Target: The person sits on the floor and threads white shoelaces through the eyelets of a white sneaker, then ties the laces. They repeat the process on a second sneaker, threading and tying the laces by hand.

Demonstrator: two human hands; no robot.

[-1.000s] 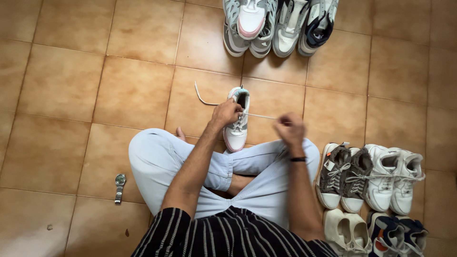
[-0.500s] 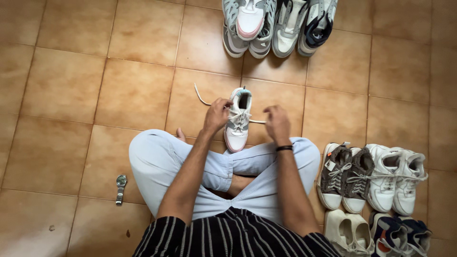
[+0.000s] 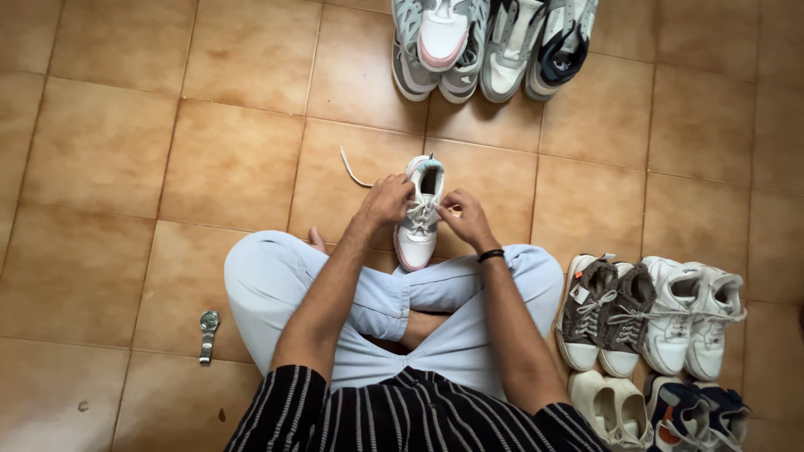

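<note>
Where hands (image 3: 423, 205) meet, sneaker (image 3: 417, 226) lacing hides.

Brown tile floor (image 3: 126, 151) here: white sneaker (image 3: 416, 234) sits right between both hands, lace end trailing left, more shoes beyond them and off right, wristwatch (image 3: 207, 335) way back left

Seated cross-legged on a tiled floor (image 3: 109, 142). Directly ahead of the knees, one sneaker (image 3: 419, 213), with left hand (image 3: 387, 201) on its left side and right hand (image 3: 465, 216) on its right. Trailing left from the sneaker, a loose lace end (image 3: 350, 172). Farther ahead, a row of shoes (image 3: 490, 46). At right, beside the right knee, another cluster of shoes (image 3: 653, 314). At left, a wristwatch (image 3: 207, 335) on the floor.
</note>
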